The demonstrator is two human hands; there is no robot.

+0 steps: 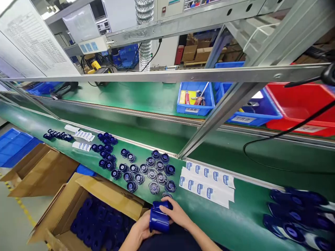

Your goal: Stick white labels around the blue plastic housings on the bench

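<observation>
Parts (159,166) cluster on the table (222,225), label sheets (205,187) just to their right, further pieces (297,200) at far right. A carton (112,197) of similar parts (95,223) stands near left; behind, a bin (181,108) sits on a shelf (146,97).

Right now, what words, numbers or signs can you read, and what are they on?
"工具盒": label on the small blue bin of tools.
"工具盒": label on the second blue bin.
Too small or blurred: red bin label, sticker sheets, hanging paper.
No writing visible: held blue part.
</observation>
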